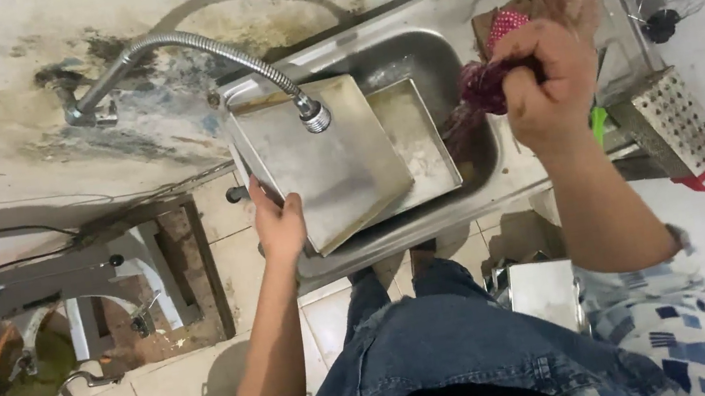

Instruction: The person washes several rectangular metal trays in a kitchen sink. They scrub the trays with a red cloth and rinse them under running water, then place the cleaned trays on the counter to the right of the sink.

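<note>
L hand (280,226) fingers grip tray (320,161) edge over sink (443,56); R hand (548,83) fingers squeeze red cloth (488,82), grater (678,125) beside.

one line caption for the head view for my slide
Left hand grips a metal tray under the flexible tap over the sink; right hand squeezes a red cloth.

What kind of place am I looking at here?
Likely a small, worn kitchen wash-up corner: a steel sink with a flexible tap, metal trays held by the left hand, a cloth in the right hand, and a grater alongside.
</note>
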